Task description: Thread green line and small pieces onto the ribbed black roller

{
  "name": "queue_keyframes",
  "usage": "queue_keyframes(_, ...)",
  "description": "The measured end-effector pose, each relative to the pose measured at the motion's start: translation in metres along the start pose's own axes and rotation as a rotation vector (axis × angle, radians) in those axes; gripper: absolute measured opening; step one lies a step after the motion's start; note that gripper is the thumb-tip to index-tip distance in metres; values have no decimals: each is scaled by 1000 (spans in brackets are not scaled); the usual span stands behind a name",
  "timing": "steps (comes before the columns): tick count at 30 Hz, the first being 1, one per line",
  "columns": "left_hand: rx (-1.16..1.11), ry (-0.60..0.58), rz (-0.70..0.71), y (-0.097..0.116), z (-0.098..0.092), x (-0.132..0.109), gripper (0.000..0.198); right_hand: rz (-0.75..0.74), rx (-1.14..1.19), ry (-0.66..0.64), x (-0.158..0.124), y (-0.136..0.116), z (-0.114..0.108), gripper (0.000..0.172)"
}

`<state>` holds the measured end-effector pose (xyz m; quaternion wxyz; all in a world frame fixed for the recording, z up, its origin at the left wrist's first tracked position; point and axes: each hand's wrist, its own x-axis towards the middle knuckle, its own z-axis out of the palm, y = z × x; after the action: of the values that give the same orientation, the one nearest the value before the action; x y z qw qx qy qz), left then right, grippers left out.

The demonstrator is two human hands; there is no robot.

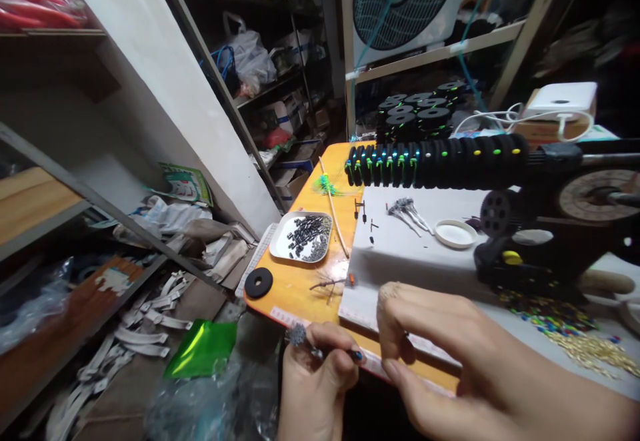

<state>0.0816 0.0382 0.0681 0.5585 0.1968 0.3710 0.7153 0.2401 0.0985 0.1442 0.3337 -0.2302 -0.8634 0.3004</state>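
My left hand is closed at the table's front edge, thumb against curled fingers. It pinches a small dark piece with a blue tip. A grey bristly bundle sticks out on the other side of the same grip. Just to the right, my right hand hovers with thumb and forefinger curled close together; whatever lies between them is hidden. Beyond the hands, a brown twig-like bunch of strands and a small orange piece lie at the edge of the white sheet.
A white tray of small black parts and a black ring sit on the orange table. Black spools line a rod above the sheet. Gold and coloured bits lie right. A fan stands behind.
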Motion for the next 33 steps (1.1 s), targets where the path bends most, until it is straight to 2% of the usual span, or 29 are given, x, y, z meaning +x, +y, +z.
queue_keyframes(15, 116, -3, 95, -1, 1, -2, 27, -34, -11, -4, 1, 1, 1, 20)
queue_keyframes(20, 165, 20, 163, 2, 7, -2, 23, -201, -199, -9, -3, 11, 1, 14)
queue_keyframes(24, 181, 60, 151, 0, 9, -4, 26, -349, -338, -11, -7, 16, 1, 26)
queue_keyframes(27, 143, 92, 136, -3, 11, -5, 30, -366, -326, 31, -7, 16, 4, 27)
queue_keyframes(30, 120, 57, 241, -7, 12, -4, 24, -304, -205, 108, -4, 17, 8, 17)
queue_keyframes(33, 183, -9, 401, -11, 9, 1, 13, -259, -88, 127, -1, 16, 7, 16)
